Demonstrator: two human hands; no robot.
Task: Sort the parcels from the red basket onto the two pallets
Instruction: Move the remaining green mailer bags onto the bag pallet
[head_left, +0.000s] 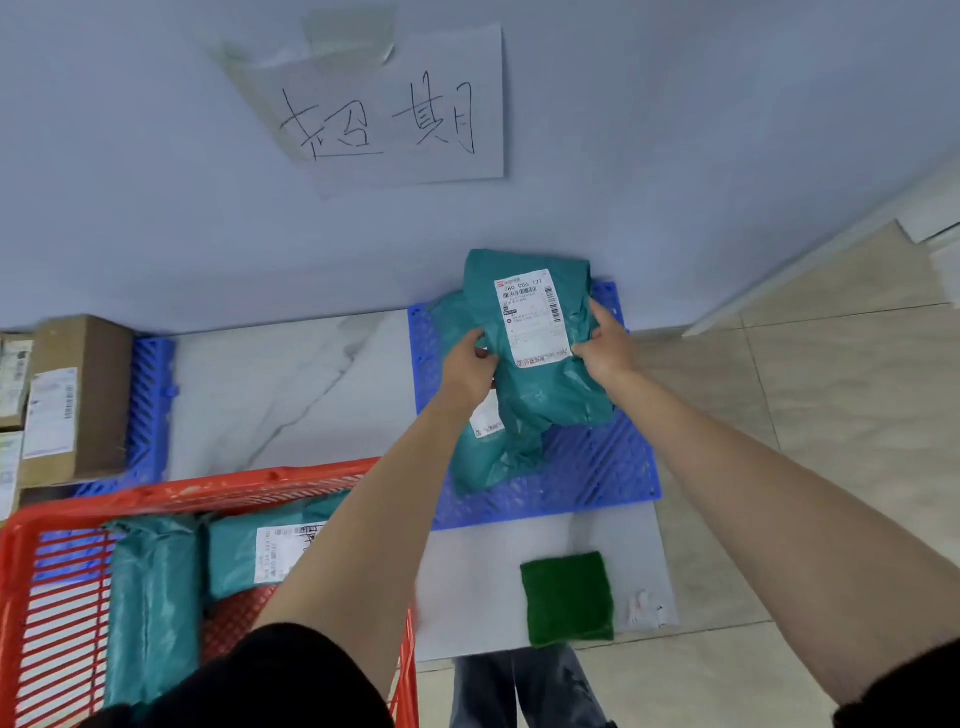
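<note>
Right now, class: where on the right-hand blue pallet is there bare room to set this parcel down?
The right pallet's near edge and near right corner, beside the teal parcel already lying there, are bare grid. Its far half is hidden under the held parcel gripped by both hands.

both bare hands, left hand (470, 366) and right hand (605, 345), grip a teal plastic mailer parcel with a white shipping label (535, 338) above a blue slatted plastic pallet (597, 467); two more teal parcels (150, 597) lie in the red plastic basket (208, 491).
</note>
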